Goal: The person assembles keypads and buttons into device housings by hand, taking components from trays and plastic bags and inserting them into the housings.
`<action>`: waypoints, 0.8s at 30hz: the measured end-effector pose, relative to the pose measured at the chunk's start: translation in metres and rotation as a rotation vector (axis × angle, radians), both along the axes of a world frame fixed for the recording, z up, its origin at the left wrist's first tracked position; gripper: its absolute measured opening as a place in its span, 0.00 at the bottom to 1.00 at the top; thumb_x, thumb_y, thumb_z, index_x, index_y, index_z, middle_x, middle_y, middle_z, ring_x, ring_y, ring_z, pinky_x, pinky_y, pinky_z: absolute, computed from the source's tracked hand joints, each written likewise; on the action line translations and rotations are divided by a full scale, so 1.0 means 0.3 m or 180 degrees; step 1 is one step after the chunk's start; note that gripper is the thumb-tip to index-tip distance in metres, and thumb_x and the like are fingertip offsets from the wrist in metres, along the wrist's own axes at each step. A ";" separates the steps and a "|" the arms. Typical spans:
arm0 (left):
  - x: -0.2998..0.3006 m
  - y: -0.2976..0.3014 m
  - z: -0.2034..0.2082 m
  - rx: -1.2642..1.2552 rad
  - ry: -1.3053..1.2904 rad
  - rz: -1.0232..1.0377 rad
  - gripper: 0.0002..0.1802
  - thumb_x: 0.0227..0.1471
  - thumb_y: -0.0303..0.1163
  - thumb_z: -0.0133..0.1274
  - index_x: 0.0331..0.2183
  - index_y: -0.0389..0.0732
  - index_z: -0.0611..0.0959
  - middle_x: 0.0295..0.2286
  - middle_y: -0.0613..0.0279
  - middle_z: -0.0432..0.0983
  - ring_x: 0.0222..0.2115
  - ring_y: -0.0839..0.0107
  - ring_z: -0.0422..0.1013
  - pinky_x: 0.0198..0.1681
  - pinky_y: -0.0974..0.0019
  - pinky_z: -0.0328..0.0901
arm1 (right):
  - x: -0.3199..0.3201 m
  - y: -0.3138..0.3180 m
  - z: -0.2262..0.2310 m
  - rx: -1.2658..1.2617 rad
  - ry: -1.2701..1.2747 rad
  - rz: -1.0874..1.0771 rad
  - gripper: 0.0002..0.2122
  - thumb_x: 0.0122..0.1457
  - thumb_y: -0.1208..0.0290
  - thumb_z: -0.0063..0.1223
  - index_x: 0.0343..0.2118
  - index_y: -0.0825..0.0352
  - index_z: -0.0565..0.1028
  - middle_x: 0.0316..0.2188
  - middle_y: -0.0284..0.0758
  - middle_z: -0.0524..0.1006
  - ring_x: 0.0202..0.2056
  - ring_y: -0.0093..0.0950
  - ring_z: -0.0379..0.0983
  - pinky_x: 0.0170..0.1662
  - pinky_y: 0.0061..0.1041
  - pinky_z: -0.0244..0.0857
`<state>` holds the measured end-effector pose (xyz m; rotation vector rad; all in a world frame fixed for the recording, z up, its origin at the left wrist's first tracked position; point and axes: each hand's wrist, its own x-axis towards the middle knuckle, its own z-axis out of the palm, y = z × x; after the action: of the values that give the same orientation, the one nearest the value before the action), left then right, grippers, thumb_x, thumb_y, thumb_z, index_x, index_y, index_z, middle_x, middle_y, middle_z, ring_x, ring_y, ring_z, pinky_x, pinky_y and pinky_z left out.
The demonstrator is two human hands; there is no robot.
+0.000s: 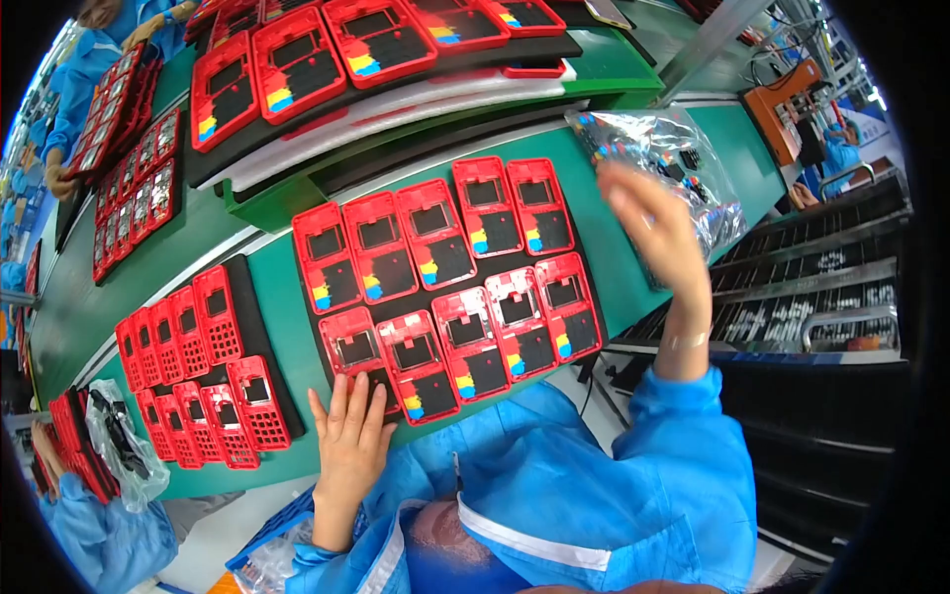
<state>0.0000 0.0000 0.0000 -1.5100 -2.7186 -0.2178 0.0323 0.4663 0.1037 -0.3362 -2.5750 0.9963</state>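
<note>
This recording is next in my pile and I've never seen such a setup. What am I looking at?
There is no robot: a person in blue sleeves works bare-handed. The one picture comes from a fisheye camera on their head, looking down, so edges curve.

On the green tabletop, a black tray carries ten red handset casings in two rows. The left hand lies over the near-left casing. The blurred right hand is at a clear plastic bag of small parts; whether it holds anything is unclear. Further left sit red casings with keypad holes.
</note>
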 end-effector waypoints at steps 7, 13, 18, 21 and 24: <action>0.005 0.049 0.075 0.0901 -0.0704 0.1051 0.50 0.57 0.34 0.60 0.68 0.23 0.50 0.69 0.31 0.46 0.71 0.33 0.38 0.71 0.32 0.34 | 0.281 -0.286 -0.131 0.0865 -0.0608 -0.0570 0.27 0.59 0.62 0.66 0.55 0.77 0.74 0.51 0.51 0.76 0.53 0.48 0.73 0.56 0.39 0.68; 0.010 0.061 0.045 0.1360 -0.1259 0.1692 0.43 0.64 0.34 0.55 0.69 0.30 0.53 0.68 0.34 0.51 0.70 0.39 0.47 0.72 0.46 0.44 | 0.275 -0.305 -0.156 0.0140 -0.0774 -0.0658 0.40 0.49 0.60 0.75 0.61 0.77 0.68 0.50 0.50 0.73 0.52 0.45 0.72 0.55 0.38 0.69; -0.004 0.076 0.033 0.3068 -0.2329 0.1873 0.44 0.63 0.23 0.55 0.72 0.36 0.51 0.63 0.46 0.61 0.60 0.61 0.64 0.62 0.60 0.63 | 0.278 -0.274 -0.192 -0.0039 -0.0594 -0.0646 0.42 0.46 0.60 0.78 0.63 0.73 0.69 0.41 0.40 0.74 0.38 0.31 0.71 0.41 0.30 0.70; -0.028 0.075 0.056 0.3424 -0.3107 0.1962 0.45 0.63 0.21 0.55 0.72 0.37 0.49 0.63 0.48 0.60 0.58 0.65 0.66 0.58 0.65 0.66 | 0.284 -0.236 -0.229 -0.0426 -0.0653 -0.0826 0.36 0.49 0.63 0.77 0.60 0.72 0.73 0.38 0.38 0.75 0.34 0.27 0.70 0.38 0.28 0.70; -0.046 0.073 0.025 0.3213 -0.2892 0.1951 0.46 0.62 0.21 0.56 0.72 0.39 0.49 0.63 0.48 0.60 0.58 0.64 0.66 0.55 0.66 0.68 | 0.274 -0.263 -0.191 -0.0250 -0.0650 -0.0910 0.33 0.50 0.65 0.74 0.58 0.72 0.73 0.38 0.44 0.77 0.36 0.35 0.75 0.38 0.33 0.70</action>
<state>-0.0137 0.0220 0.0076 -0.2650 -2.5328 -2.1937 0.1144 0.3875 0.0463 -0.8408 -2.5686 1.0021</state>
